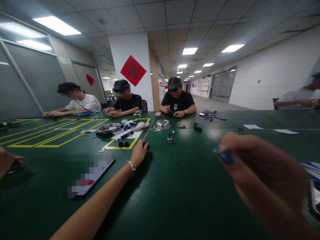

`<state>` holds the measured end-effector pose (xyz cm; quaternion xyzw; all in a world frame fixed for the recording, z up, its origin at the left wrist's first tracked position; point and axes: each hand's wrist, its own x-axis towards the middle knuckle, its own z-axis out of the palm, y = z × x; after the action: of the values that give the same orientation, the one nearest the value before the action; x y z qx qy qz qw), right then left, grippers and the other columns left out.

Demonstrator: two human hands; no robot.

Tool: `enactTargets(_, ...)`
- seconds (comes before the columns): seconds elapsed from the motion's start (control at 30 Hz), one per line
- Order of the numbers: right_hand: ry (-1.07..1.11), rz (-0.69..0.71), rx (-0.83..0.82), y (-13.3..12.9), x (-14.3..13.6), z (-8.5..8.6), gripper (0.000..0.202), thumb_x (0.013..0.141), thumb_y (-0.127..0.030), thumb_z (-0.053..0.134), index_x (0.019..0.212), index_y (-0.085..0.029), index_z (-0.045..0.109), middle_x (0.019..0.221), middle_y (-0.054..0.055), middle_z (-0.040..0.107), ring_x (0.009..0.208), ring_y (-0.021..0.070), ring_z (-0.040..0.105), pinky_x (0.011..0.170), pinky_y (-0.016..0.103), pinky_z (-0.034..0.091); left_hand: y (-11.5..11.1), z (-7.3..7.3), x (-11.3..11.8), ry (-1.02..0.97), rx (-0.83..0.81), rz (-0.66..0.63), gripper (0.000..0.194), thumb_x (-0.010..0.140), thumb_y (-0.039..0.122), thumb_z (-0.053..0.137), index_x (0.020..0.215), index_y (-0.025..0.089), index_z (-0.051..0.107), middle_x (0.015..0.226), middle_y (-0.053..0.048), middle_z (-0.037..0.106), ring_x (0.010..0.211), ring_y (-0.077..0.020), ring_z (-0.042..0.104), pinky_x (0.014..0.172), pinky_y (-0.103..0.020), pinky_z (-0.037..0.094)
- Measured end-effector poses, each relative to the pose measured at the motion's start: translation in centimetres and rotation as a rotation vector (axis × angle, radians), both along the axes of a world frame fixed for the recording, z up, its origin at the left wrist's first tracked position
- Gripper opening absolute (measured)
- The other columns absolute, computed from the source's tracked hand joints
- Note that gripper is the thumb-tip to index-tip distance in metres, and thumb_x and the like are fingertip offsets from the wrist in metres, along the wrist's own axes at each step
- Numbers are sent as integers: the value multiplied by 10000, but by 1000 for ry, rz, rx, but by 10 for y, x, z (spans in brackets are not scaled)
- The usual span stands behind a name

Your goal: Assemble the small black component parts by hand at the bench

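Note:
My left hand (140,152), with a silver bracelet at the wrist, reaches forward low over the green table (175,190). Its fingers are closed on a small dark part (148,146), mostly hidden by them. Just left of it stand two black, knob-like pieces (124,143). To the right is an upright metal-and-black part (169,138). Close to the camera my right hand (262,176) is raised and blurred, thumb and forefinger pinched together. Blue shows at their tips; whether it is a small object or painted nails I cannot tell.
A phone-like slab (93,178) lies to the left. Farther off are a metal bowl (109,128), white-and-blue gloves (131,124), a domed metal lid (162,124), a black fitting (197,127) and cables (208,115). Other people sit around the table; someone's hand enters at far left.

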<state>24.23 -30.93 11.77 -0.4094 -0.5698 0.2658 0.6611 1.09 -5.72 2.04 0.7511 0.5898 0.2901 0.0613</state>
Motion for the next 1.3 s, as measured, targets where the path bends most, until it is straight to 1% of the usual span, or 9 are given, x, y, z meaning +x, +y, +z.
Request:
enactTargets(0.1, 90, 41, -81, 30, -10, -3, 256, 707, -427, 695, 804, -191, 677, 559, -16, 442, 429, 80, 321, 373, 198, 238, -14, -10, 23, -28, -33, -140, 146, 877, 307, 447, 839, 178, 503, 847, -50, 645, 769, -174, 616, 675, -261, 448)
enactTargets(0.17, 174, 99, -217, 44, -12, -12, 361, 677, -474, 683, 840, -152, 681, 517, -42, 359, 427, 72, 281, 380, 195, 215, -22, -18, 35, -47, -49, -223, 127, 866, 306, 472, 843, 184, 504, 848, -41, 643, 766, -166, 610, 676, -254, 446)
enactTargets(0.27, 212, 158, -309, 50, -9, -29, 432, 664, -497, 680, 873, -119, 682, 498, -59, 315, 432, 67, 247, 396, 201, 194, -33, -25, 44, -89, -66, -320, 119, 868, 302, 468, 853, 188, 498, 865, -47, 630, 787, -174, 592, 698, -272, 436)
enactTargets(0.57, 243, 269, -333, 68, 0, -76, 371, 735, -368, 589, 1010, -130, 663, 536, -42, 378, 467, 92, 302, 425, 207, 230, -39, -22, 48, -127, -141, -411, 161, 846, 341, 487, 872, 186, 525, 910, -53, 619, 829, -189, 567, 744, -304, 430)
enactTargets(0.83, 246, 222, -448, 87, 5, -96, 478, 664, -439, 689, 1039, -146, 639, 656, -16, 459, 519, 96, 354, 434, 197, 257, -42, -19, 47, -168, -176, -433, 166, 837, 341, 499, 888, 188, 540, 960, -59, 628, 890, -200, 570, 791, -319, 426)
enactTargets(0.93, 140, 131, -422, 90, 5, -101, 407, 649, -501, 725, 839, -149, 651, 652, -11, 485, 526, 97, 373, 448, 202, 275, -43, -19, 48, -152, -178, -485, 187, 835, 362, 500, 876, 186, 547, 942, -51, 627, 869, -193, 565, 769, -310, 424)
enactTargets(1.1, 24, -55, -368, 94, 8, -105, 489, 620, -626, 707, 599, -161, 559, 531, -27, 430, 477, 99, 325, 445, 223, 260, -50, -18, 52, -122, -209, -636, 192, 834, 368, 505, 863, 185, 556, 908, -28, 624, 830, -168, 559, 732, -276, 423)
enactTargets(1.2, 21, -109, -317, 95, 10, -107, 503, 655, -654, 658, 593, -174, 525, 528, -29, 405, 484, 111, 331, 453, 229, 268, -57, -15, 56, -113, -230, -699, 182, 832, 359, 517, 867, 184, 554, 912, -25, 621, 822, -159, 558, 729, -265, 423)
enactTargets(1.3, -19, -63, -309, 96, 11, -111, 493, 746, -661, 551, 653, -177, 537, 538, -30, 393, 495, 124, 349, 461, 231, 279, -63, -14, 60, -117, -241, -752, 170, 834, 350, 523, 869, 186, 553, 927, -22, 622, 829, -155, 559, 736, -261, 423)
